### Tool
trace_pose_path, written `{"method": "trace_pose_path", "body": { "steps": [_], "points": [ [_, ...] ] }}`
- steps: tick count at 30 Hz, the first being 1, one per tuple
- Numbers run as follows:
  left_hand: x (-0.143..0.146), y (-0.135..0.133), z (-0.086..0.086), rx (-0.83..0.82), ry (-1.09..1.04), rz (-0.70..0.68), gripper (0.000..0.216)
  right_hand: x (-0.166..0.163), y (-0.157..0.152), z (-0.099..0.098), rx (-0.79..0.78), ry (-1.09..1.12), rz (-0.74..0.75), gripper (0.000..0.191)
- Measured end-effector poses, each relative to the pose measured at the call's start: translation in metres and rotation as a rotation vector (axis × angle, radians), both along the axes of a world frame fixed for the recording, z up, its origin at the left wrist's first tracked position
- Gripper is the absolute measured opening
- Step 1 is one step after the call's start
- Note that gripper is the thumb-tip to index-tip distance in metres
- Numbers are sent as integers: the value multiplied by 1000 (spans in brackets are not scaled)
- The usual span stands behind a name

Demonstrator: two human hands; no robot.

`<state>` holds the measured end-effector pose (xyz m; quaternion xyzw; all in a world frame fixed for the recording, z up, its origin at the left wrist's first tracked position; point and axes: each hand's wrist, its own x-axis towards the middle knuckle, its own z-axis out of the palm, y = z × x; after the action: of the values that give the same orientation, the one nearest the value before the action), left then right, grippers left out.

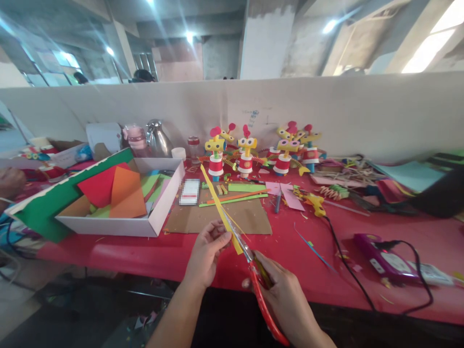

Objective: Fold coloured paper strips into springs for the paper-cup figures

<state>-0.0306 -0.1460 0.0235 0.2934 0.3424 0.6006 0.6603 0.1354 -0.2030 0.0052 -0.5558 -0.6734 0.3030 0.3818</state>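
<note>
My left hand (207, 251) pinches the near end of a long yellow paper strip (216, 200) that rises away from me over the table. My right hand (286, 295) is wrapped round the red handles of a pair of scissors (253, 275). The scissor blades lie along the strip's right edge, just beside my left fingers. Both hands hover above the near edge of the red table (315, 275). A thin yellow sliver hangs off the strip by the blades.
A brown cardboard sheet (221, 217) lies ahead, with green and orange strips (235, 194). A white box of coloured paper (119, 203) stands left. Several paper-cup figures (246, 154) line the back wall. A purple device (384, 261) with black cables lies right. Another person's hand (10, 181) shows far left.
</note>
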Motion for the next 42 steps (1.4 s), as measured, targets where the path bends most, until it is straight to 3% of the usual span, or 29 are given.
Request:
{"method": "trace_pose_path", "body": {
  "steps": [5, 8, 15, 28, 37, 42],
  "points": [
    [-4, 19, 12, -14, -17, 93, 22, 0, -2, 4, 11, -29, 4, 36],
    [-5, 26, 15, -37, 5, 100, 22, 1, -4, 2, 17, -81, -18, 41],
    [-4, 17, 10, -52, 0, 85, 22, 2, -5, 5, -1, -174, 3, 48],
    [4, 1, 8, -83, 6, 63, 24, -4, -5, 12, -28, 65, 8, 38],
    [1, 1, 5, -83, 15, 32, 23, -6, -6, 9, -48, 134, 24, 36],
    [-3, 11, 12, -46, 45, 36, 24, -4, -7, 11, -54, 115, 27, 32]
  ]
}}
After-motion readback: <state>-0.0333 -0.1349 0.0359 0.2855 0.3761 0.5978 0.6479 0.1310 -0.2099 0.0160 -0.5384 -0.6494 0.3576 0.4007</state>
